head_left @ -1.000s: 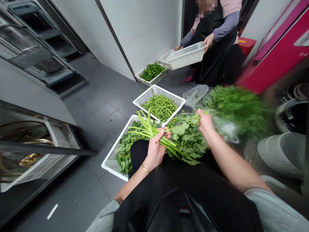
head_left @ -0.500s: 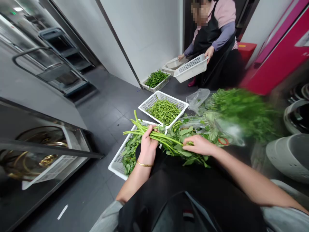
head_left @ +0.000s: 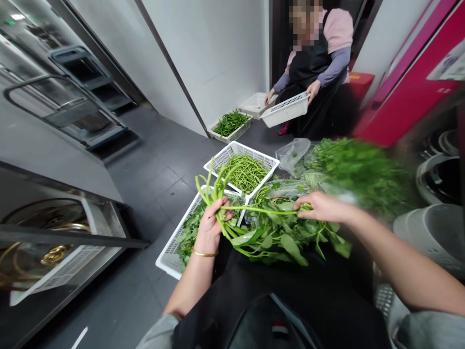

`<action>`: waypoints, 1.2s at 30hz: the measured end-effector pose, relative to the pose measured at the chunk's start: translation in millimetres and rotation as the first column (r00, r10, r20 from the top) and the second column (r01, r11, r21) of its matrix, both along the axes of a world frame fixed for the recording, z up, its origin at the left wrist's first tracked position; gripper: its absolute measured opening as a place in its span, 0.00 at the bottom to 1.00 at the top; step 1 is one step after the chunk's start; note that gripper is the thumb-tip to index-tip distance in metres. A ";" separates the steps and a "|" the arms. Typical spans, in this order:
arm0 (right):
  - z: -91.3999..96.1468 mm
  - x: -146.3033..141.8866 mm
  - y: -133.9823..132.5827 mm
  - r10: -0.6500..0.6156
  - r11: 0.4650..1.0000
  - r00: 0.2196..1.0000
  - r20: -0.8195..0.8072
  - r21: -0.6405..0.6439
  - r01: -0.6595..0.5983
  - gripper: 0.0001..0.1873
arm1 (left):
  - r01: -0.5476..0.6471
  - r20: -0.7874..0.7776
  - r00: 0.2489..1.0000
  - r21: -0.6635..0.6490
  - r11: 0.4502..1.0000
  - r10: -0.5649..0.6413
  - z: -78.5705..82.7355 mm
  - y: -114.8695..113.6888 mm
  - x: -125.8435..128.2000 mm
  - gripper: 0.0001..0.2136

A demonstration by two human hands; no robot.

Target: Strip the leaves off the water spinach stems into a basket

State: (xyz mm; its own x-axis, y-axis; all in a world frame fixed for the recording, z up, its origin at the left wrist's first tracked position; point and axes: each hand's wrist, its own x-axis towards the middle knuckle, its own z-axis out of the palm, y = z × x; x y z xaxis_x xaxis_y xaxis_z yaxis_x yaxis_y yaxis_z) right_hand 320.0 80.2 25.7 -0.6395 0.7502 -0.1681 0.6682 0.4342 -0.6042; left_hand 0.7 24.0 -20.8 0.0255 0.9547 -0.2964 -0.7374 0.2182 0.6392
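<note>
My left hand (head_left: 214,218) is closed round a bunch of long green stems, a leafy vegetable (head_left: 286,240) whose leaves hang to the right over my lap. Between finger and thumb, my right hand (head_left: 319,207) pinches one of the stems, stretched level from the left hand. Below and left of my left hand stands a white perforated basket (head_left: 169,257) with loose leafy greens (head_left: 192,225) in it. Just beyond, a second white basket (head_left: 218,162) holds cut green stems (head_left: 245,172).
Across from me a person (head_left: 316,63) holds a white basket (head_left: 285,112). Green peppers or beans (head_left: 231,123) fill a basket by the wall. Plastic bags (head_left: 294,152) and a blurred heap of greens (head_left: 359,167) lie right. A metal shelf (head_left: 119,232) stands left, a trolley (head_left: 72,116) behind.
My right hand has moved right and slightly away from the left, drawing one stem out straight. The bunch in my left hand now bends down, its stem ends pointing up. The view has shifted slightly.
</note>
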 end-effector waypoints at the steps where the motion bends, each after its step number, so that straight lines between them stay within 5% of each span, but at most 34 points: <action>1: 3.0 13.2 -2.5 -0.072 0.997 0.997 0.003 0.029 0.072 0.16 | -0.018 -0.013 1.000 0.023 1.000 0.018 1.0 -0.6 -5.2 0.10; 3: 11.9 43.0 -11.3 -0.250 0.961 0.968 -0.030 0.112 0.252 0.16 | -0.048 -0.022 0.999 0.061 0.997 0.049 2.9 -2.6 -14.4 0.10; 6: 30.3 76.3 -34.0 -0.456 0.838 0.878 -0.144 0.263 0.478 0.14 | -0.087 -0.004 0.996 0.089 0.992 0.088 4.8 -5.7 -23.9 0.10; 9: 49.9 74.7 -60.6 -0.438 0.724 0.853 -0.285 0.450 0.522 0.12 | -0.079 -0.009 0.997 0.093 0.993 0.080 5.8 -6.6 -28.8 0.11; 15: 71.5 10.6 -66.7 -0.079 0.620 0.989 -0.126 0.770 0.148 0.09 | -0.016 -0.106 0.994 0.125 0.992 0.030 7.9 -7.8 -22.8 0.13; 20: 48.1 -34.7 -32.5 0.188 0.739 0.963 0.193 0.618 -0.268 0.11 | 0.017 -0.167 0.986 0.122 0.992 0.003 7.4 -11.7 -16.1 0.13; 23: 22.7 -46.9 -21.8 0.330 0.798 0.936 0.121 0.493 -0.346 0.10 | -0.022 -0.217 0.975 0.089 0.996 0.041 3.4 -12.0 -11.6 0.13; 26: -3.7 -41.6 -16.9 0.216 0.922 0.932 -0.291 0.376 -0.096 0.13 | -0.024 -0.267 0.963 0.051 0.998 0.037 -3.2 -12.4 1.5 0.11; 28: -17.6 -26.1 -12.9 -0.118 0.942 0.823 -0.556 0.200 0.270 0.14 | -0.008 -0.280 0.960 0.027 1.000 0.015 -6.9 -13.3 12.5 0.11; 30: -23.8 -2.5 -8.4 -0.460 0.777 0.575 -0.676 0.006 0.629 0.14 | -0.029 -0.299 0.954 0.009 1.000 0.030 -8.2 -14.2 20.0 0.12; 32: -19.2 22.2 -5.7 -0.623 0.606 0.426 -0.656 -0.060 0.793 0.13 | -0.066 -0.323 0.945 -0.001 0.998 0.062 -7.3 -14.4 22.1 0.12; 34: -5.9 37.7 -6.6 -0.628 0.620 0.540 -0.561 0.059 0.783 0.10 | -0.086 -0.340 0.937 0.001 0.996 0.081 -5.4 -13.6 21.4 0.12; 36: 9.4 36.1 -11.1 -0.477 0.734 0.758 -0.444 0.273 0.622 0.10 | -0.080 -0.350 0.934 0.005 0.997 0.077 -3.3 -12.1 21.9 0.12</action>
State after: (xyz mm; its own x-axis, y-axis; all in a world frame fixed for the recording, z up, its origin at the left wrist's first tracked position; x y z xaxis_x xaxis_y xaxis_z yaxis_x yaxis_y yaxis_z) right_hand 356.1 69.1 35.1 -0.0513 0.9370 0.3455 0.6582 0.2919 -0.6940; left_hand 22.6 11.9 -24.1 -0.1563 0.9465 -0.2822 -0.4826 0.1761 0.8580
